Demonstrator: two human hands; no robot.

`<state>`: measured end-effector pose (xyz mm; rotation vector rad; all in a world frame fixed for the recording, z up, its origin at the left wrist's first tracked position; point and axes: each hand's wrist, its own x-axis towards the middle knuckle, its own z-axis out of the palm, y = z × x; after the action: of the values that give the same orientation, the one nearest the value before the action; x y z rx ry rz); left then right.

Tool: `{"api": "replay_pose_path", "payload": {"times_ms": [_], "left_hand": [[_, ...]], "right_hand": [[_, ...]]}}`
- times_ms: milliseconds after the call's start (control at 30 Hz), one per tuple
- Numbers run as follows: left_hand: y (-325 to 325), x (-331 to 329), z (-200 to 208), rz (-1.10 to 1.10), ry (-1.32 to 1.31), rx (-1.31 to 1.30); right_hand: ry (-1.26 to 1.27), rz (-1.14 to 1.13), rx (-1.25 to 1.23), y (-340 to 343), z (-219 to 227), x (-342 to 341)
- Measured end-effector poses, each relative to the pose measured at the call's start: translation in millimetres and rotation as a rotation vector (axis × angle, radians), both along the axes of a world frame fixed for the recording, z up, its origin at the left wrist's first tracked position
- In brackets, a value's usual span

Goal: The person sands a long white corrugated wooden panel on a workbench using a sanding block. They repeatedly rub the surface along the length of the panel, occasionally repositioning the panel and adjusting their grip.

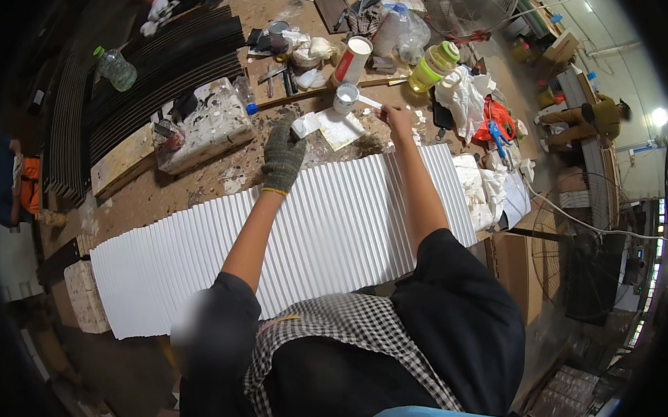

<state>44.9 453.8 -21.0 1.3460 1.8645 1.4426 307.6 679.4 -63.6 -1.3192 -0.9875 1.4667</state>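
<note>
Cluttered workbench (pixel 199 188) held a white fluted panel (pixel 313 239) across mid-frame. Gloved left hand (pixel 282 155) lay open at its upper edge; bare right hand (pixel 397 118) pinched a small spatula (pixel 371 102) beside a white cup (pixel 345 98). Looked like the filler-loading step; the next move likely needs careful spreading along the flutes.

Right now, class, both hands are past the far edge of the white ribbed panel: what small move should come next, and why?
Probably bring the right hand back over the white ribbed panel. It pinches a thin white tool by the small white cup, while the gloved left hand rests on the panel's far edge.
</note>
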Motion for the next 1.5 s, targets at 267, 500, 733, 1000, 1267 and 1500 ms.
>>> {"api": "replay_pose_path", "payload": {"times_ms": [267,500,733,1000,1267,1500], "left_hand": [[45,22,0,-0.053,-0.274,-0.084],[41,21,7,-0.109,-0.607,0.034],[26,3,11,-0.025,-0.577,0.103],[19,21,22,-0.131,-0.404,0.094],[5,9,16,-0.110,-0.427,0.141],[-2,14,25,-0.078,-0.467,0.075]], "right_hand": [[0.325,0.105,-0.116,-48,56,8],[-0.399,0.245,0.811,-126,103,-45],[-0.319,0.088,0.871,-142,105,-28],[0.327,0.076,0.062,-123,80,-50],[0.328,0.119,-0.036,-142,77,-42],[0.324,0.197,-0.084,-161,84,-52]]}}
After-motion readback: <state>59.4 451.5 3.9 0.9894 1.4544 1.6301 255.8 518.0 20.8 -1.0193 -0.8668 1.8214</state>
